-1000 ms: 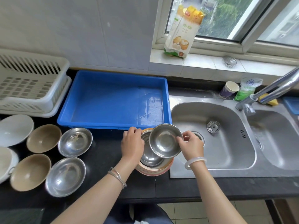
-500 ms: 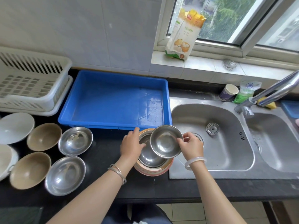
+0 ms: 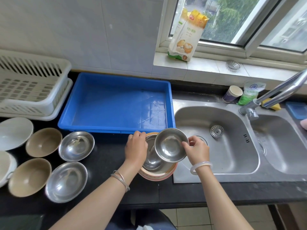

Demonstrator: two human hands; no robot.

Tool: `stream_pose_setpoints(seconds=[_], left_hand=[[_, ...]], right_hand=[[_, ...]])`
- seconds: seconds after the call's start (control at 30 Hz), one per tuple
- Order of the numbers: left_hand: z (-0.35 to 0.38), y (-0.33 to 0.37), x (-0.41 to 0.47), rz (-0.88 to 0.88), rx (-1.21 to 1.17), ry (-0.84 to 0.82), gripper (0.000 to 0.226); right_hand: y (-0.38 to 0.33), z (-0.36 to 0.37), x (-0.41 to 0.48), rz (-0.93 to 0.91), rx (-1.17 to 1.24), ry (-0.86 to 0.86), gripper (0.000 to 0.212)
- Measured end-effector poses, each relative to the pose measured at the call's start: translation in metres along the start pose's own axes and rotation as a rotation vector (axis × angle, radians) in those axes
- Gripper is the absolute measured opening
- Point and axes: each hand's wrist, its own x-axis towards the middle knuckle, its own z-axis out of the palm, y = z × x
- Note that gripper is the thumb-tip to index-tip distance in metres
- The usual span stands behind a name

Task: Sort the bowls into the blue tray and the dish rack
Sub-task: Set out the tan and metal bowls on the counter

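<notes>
My right hand (image 3: 196, 151) pinches the right rim of a small steel bowl (image 3: 171, 145), lifted and tilted above a stack. The stack is a steel bowl (image 3: 152, 161) nested in an orange-rimmed bowl (image 3: 159, 175) on the black counter. My left hand (image 3: 136, 147) grips the stack's left rim. The blue tray (image 3: 116, 130) lies empty just behind. The white dish rack (image 3: 33, 90) stands at far left. Two steel bowls (image 3: 76, 146) (image 3: 66, 181), two tan bowls (image 3: 44, 141) (image 3: 29, 176) and a white bowl (image 3: 15, 132) sit on the left counter.
A double steel sink (image 3: 232, 146) with a faucet (image 3: 274, 95) lies to the right. A paper cup (image 3: 232, 93), a green bag (image 3: 249, 93) and a yellow sponge (image 3: 272, 105) stand behind it. A flour bag (image 3: 187, 34) leans on the windowsill. A white pot (image 3: 5, 166) is at the left edge.
The small steel bowl in my right hand has stayed almost in place above the stack. My left hand shifted slightly on the stack's rim.
</notes>
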Motion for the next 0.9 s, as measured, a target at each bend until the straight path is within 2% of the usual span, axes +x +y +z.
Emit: stream_pose_setpoints(seconds=[0.2,0.3,0.43,0.63,0.73,0.9], left_hand=[[-0.024,-0.003,0.004,-0.013,-0.162,0.093,0.012],[-0.040,-0.018,-0.002,-0.089,-0.237,0.136,0.010],[-0.056,-0.048,-0.015,-0.197,-0.273,0.175,0.007],[-0.063,-0.099,-0.052,-0.350,-0.308,0.253,0.008],[-0.058,-0.116,-0.073,-0.453,-0.333,0.245,0.013],[-0.043,-0.131,-0.088,-0.514,-0.322,0.216,0.010]], right_hand=[[-0.015,-0.010,0.001,-0.035,0.101,-0.002,0.007],[-0.032,-0.011,0.003,-0.083,0.142,-0.021,0.002],[-0.060,0.005,0.007,-0.138,0.173,-0.108,0.006],[-0.106,0.063,0.003,-0.216,0.049,-0.347,0.007],[-0.122,0.097,-0.001,-0.234,-0.036,-0.441,0.018],[-0.135,0.140,-0.011,-0.317,-0.291,-0.567,0.025]])
